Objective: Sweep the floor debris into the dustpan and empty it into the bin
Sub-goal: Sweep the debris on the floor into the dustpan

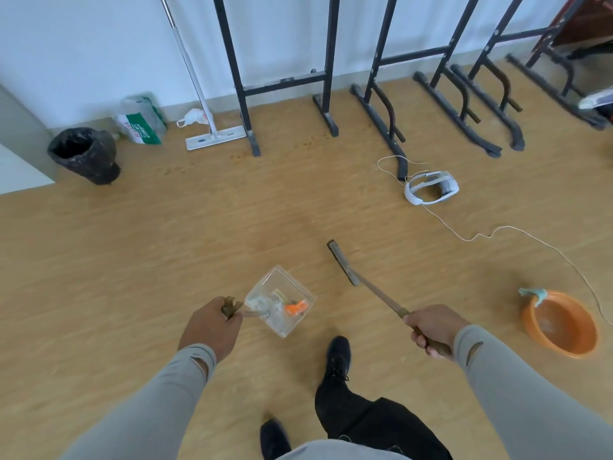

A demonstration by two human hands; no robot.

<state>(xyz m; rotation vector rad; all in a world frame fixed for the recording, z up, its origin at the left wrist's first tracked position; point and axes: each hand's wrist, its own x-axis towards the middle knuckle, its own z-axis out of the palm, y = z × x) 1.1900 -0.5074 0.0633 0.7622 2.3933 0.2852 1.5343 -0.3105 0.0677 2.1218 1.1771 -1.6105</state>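
Gripping the handle of a clear plastic dustpan (280, 305), the left hand (212, 327) holds it low over the wood floor (132, 260) with an orange scrap (296, 308) and pale bits already inside, while the right hand (431, 330) curls round the broom (365, 280) stick. Sweeping looks finished, so emptying seems next. That calls for carrying the pan level to the black-lined bin (84, 154), well apart by the far left wall.
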